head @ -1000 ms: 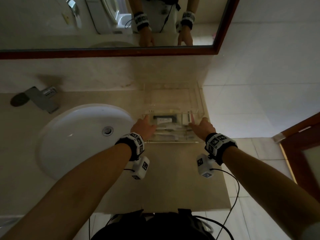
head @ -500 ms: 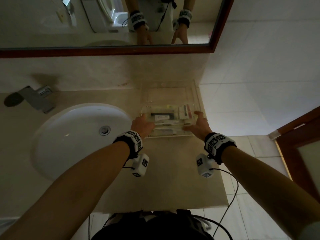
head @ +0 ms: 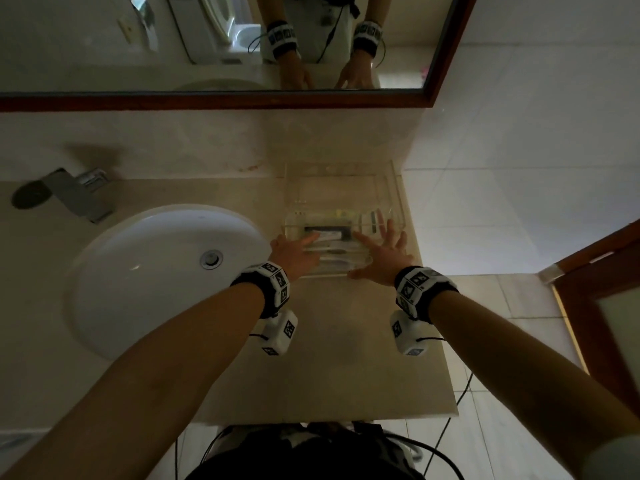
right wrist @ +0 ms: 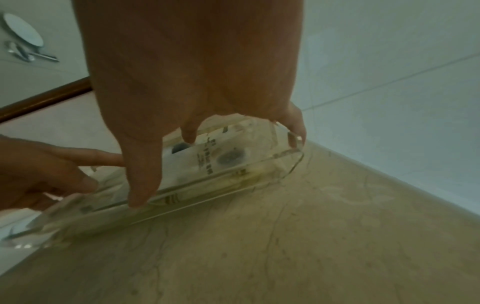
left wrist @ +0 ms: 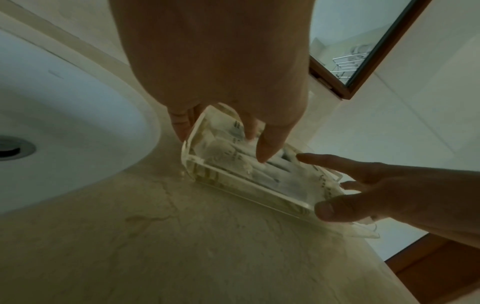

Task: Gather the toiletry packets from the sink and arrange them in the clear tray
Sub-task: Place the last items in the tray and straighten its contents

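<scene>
The clear tray (head: 398,202) stands on the counter right of the white sink (head: 156,271). Several white toiletry packets (head: 325,233) lie side by side in its near half, seen also in the left wrist view as packets (left wrist: 228,158). My left hand (head: 294,252) reaches over the tray's left end with straight fingers (left wrist: 262,152) touching the packets, one finger outside the wall. My right hand (head: 381,251) is spread over the tray's right end, with its thumb (right wrist: 140,185) against the front wall (right wrist: 221,181). Neither hand holds a packet.
A metal faucet (head: 69,195) stands behind the sink, under a wood-framed mirror (head: 207,46). The tiled wall (head: 519,150) is close on the tray's right. The beige counter (head: 339,358) ends near my body, and a wooden door (head: 606,306) stands at the right.
Both hands have moved inward from the tray's side walls. Their fingers now stretch out over the packets. The tray has stayed in about the same place.
</scene>
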